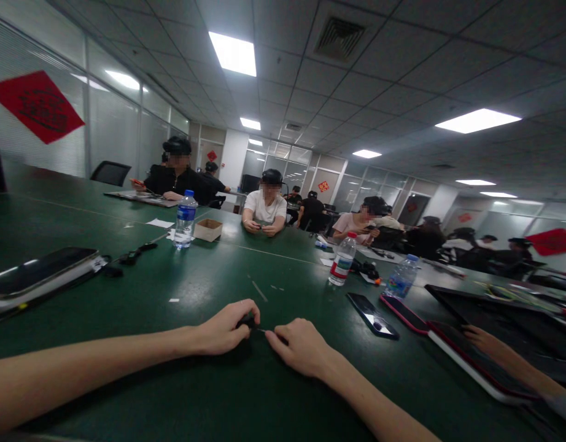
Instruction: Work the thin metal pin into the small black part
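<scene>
Just above the green table [140,374], my left hand [225,328] curls its fingers and thumb around a small black object [247,321]. Most of that object is hidden by the fingers, so its kind does not show. A thin, pale sliver [261,330] sticks out from it toward my right hand [304,347]. The right thumb and bent forefinger close together at the sliver's end. Whether they grip it or only touch it is too small to make out.
A phone [372,315] and a pink-edged phone [405,314] lie to the right, near bottles [342,261]. Another person's hand [492,350] rests over a tablet-like device [476,362]. Stacked devices [38,276] are at left; a small cardboard box [208,229] stands farther back.
</scene>
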`<action>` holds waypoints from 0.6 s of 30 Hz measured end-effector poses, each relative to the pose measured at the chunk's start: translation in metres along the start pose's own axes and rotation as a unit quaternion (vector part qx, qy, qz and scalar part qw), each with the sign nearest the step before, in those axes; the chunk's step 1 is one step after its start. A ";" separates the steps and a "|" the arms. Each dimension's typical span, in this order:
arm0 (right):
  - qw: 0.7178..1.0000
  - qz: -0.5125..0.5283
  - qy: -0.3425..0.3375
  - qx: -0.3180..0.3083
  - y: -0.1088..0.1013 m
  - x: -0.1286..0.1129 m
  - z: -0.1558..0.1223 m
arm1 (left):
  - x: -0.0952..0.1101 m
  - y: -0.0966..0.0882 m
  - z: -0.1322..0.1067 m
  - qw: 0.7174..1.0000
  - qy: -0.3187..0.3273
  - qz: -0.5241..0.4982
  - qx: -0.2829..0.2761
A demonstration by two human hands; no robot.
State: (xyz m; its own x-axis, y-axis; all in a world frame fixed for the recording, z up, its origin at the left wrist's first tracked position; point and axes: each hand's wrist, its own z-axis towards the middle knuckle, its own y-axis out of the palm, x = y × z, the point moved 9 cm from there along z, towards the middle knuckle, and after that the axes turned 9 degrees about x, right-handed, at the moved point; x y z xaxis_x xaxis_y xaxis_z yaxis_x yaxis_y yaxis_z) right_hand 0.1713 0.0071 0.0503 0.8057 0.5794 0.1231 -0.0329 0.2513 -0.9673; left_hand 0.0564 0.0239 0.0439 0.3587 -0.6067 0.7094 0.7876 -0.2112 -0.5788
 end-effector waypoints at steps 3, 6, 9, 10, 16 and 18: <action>1.000 -0.009 -0.005 0.010 0.000 0.000 0.000 | -0.001 0.000 0.000 1.000 -0.010 -0.015 0.010; 1.000 -0.001 -0.009 0.018 -0.002 -0.002 0.000 | -0.001 0.004 0.000 0.998 -0.018 -0.061 -0.004; 1.000 0.011 -0.002 0.017 -0.005 -0.001 0.000 | 0.003 0.006 0.001 0.996 -0.007 -0.088 -0.014; 1.000 0.014 0.000 0.016 -0.005 -0.001 0.000 | 0.004 0.006 0.001 0.996 0.000 -0.089 -0.015; 1.000 0.011 0.001 0.015 -0.006 -0.002 0.001 | 0.004 0.006 0.001 0.995 0.012 -0.101 -0.022; 1.000 0.006 0.000 0.013 -0.005 -0.003 0.001 | 0.003 0.006 0.001 0.995 0.015 -0.098 -0.020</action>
State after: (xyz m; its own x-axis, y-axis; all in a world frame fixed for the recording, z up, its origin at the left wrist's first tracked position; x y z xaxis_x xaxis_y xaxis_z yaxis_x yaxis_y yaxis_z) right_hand 0.1690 0.0048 0.0548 0.8047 0.5831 0.1119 -0.0580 0.2647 -0.9626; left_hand 0.0626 0.0211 0.0433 0.1836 -0.5736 0.7983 0.8206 -0.3576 -0.4457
